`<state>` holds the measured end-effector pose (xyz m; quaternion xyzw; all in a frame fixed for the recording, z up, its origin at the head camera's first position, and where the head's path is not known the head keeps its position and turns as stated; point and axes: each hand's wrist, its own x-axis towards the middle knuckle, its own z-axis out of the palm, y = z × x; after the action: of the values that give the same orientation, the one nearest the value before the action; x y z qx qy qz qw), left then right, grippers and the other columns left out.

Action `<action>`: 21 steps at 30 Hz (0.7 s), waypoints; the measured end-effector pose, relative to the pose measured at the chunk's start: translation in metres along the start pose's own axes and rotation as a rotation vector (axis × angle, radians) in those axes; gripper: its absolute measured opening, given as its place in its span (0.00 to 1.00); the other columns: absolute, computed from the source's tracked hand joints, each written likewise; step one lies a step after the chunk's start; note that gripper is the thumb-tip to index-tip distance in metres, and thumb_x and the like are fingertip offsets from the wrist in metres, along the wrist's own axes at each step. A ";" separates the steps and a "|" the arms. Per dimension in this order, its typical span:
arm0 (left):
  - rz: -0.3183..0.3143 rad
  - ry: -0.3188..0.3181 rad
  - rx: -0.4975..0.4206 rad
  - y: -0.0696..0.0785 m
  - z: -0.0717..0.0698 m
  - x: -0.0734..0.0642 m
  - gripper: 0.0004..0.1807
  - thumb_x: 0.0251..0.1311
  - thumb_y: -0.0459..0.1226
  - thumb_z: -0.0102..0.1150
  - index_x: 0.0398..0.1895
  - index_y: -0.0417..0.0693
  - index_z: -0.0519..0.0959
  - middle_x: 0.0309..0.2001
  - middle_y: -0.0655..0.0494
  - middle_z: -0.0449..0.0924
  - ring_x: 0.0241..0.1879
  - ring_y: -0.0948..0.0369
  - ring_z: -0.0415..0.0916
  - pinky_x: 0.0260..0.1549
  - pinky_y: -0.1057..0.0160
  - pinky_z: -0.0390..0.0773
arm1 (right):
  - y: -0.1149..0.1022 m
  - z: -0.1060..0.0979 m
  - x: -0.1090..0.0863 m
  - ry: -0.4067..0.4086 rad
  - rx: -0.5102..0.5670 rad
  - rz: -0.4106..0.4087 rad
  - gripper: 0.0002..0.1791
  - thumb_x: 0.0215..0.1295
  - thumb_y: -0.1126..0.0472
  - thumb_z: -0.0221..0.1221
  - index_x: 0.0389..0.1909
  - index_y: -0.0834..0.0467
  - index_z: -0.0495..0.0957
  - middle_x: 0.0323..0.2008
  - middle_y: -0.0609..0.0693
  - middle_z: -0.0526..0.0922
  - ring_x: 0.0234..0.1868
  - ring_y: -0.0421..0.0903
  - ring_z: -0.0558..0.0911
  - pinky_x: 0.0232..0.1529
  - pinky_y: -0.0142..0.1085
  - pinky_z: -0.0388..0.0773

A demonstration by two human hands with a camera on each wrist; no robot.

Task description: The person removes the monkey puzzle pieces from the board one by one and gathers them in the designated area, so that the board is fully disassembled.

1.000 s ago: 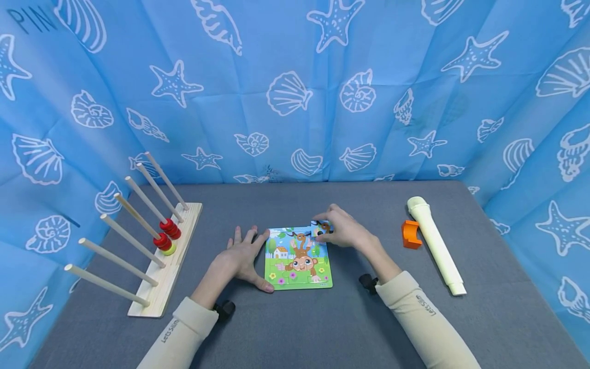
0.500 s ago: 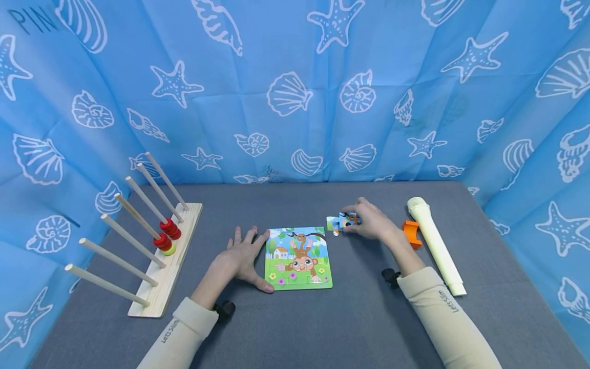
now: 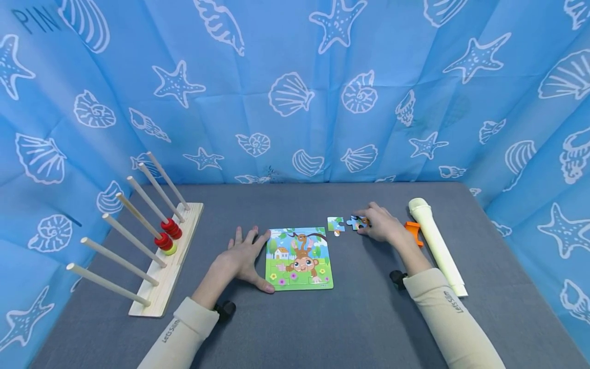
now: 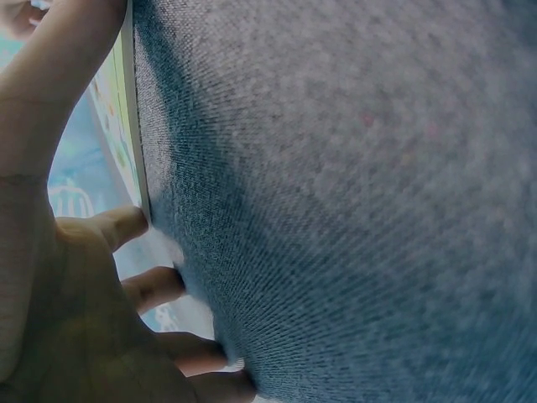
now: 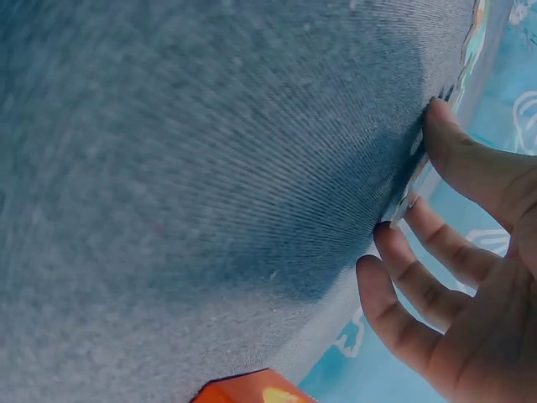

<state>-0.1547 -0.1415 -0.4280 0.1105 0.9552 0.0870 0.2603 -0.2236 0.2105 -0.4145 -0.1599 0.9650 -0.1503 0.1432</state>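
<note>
A square jigsaw puzzle (image 3: 299,261) with a monkey picture lies flat in the middle of the table in the head view. My left hand (image 3: 240,259) rests spread at its left side, thumb and a fingertip touching the edge. To the upper right, my right hand (image 3: 381,224) pinches a blue-and-brown puzzle piece (image 3: 355,222) at table level. Its right part is hidden by the fingers. A second puzzle piece (image 3: 335,223), green and blue, lies just left of it with a small gap. In the right wrist view, thumb and fingertips (image 5: 438,113) meet the held piece's edge (image 5: 406,191).
A wooden peg rack (image 3: 161,277) with red and yellow rings (image 3: 169,228) on some pegs stands at the left. An orange block (image 3: 413,231) and a cream toy microphone (image 3: 435,246) lie right of my right hand. A blue curtain (image 3: 295,128) hangs behind the table.
My right hand has moved from the puzzle's top right corner to the right with the piece. The green-and-blue piece now lies separately beside it. My left hand has stayed in place.
</note>
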 end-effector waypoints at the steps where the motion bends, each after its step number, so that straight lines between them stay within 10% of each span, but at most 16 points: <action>1: 0.000 0.002 0.000 0.000 0.000 0.000 0.78 0.33 0.69 0.80 0.85 0.56 0.43 0.84 0.39 0.38 0.80 0.28 0.30 0.76 0.30 0.50 | 0.000 0.000 0.000 -0.006 -0.002 0.004 0.28 0.71 0.60 0.64 0.70 0.59 0.73 0.51 0.64 0.74 0.44 0.57 0.73 0.38 0.50 0.73; 8: 0.004 0.013 0.004 0.000 0.001 0.000 0.78 0.33 0.68 0.80 0.84 0.55 0.44 0.83 0.38 0.39 0.80 0.28 0.31 0.75 0.30 0.51 | 0.000 0.001 -0.001 -0.009 0.004 -0.004 0.28 0.71 0.60 0.63 0.71 0.60 0.73 0.60 0.68 0.73 0.58 0.67 0.74 0.52 0.68 0.75; 21: 0.008 0.020 -0.002 0.000 0.001 -0.001 0.78 0.33 0.68 0.80 0.84 0.54 0.44 0.83 0.38 0.39 0.80 0.27 0.31 0.75 0.30 0.51 | -0.017 0.000 -0.006 0.106 0.067 -0.026 0.25 0.67 0.57 0.67 0.63 0.59 0.79 0.56 0.66 0.76 0.52 0.63 0.76 0.48 0.65 0.76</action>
<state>-0.1536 -0.1414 -0.4287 0.1132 0.9572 0.0902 0.2505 -0.2136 0.1969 -0.4077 -0.1594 0.9636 -0.1926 0.0950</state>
